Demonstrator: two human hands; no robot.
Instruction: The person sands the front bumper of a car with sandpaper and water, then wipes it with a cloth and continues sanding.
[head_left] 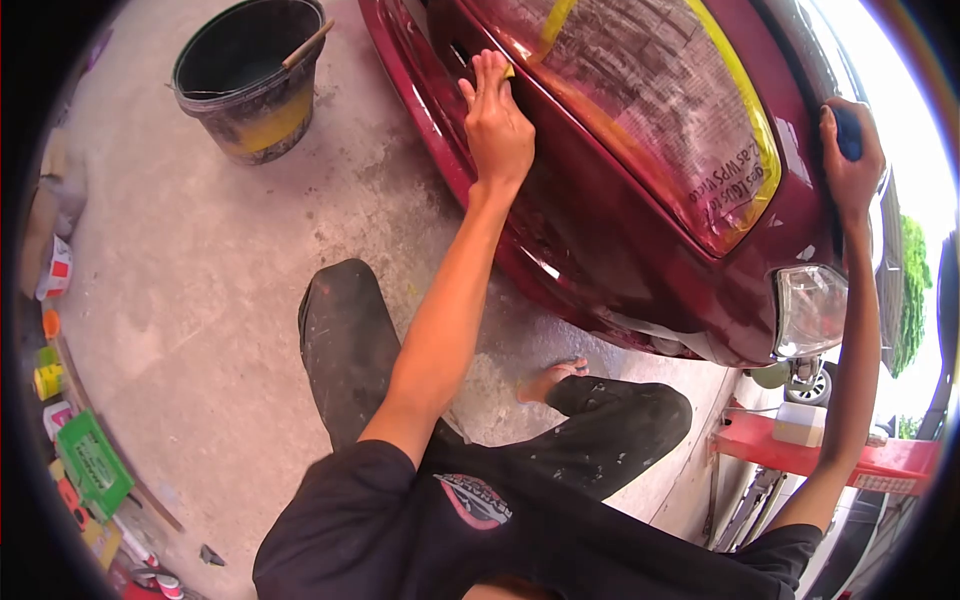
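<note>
My left hand (500,135) presses its fingers, held together, against the dark red car body (650,255). A small yellow piece (509,72) shows at its fingertips; the rest of it is hidden under the fingers. Farther right, my right hand (855,165) is closed around a blue sponge (848,133) at the car's upper edge, by the bright side. Between the hands lies a masked panel (640,90), covered with creased film and bordered with yellow tape (757,130). Handwriting marks its lower corner. Below my right hand sits the clear headlight (810,310).
A black bucket (247,85) with a wooden-handled tool (308,44) on its rim stands on the concrete floor (200,300). Along the left edge lie a green box (93,465), a yellow can (48,380) and other supplies. A red metal beam (780,447) is at lower right.
</note>
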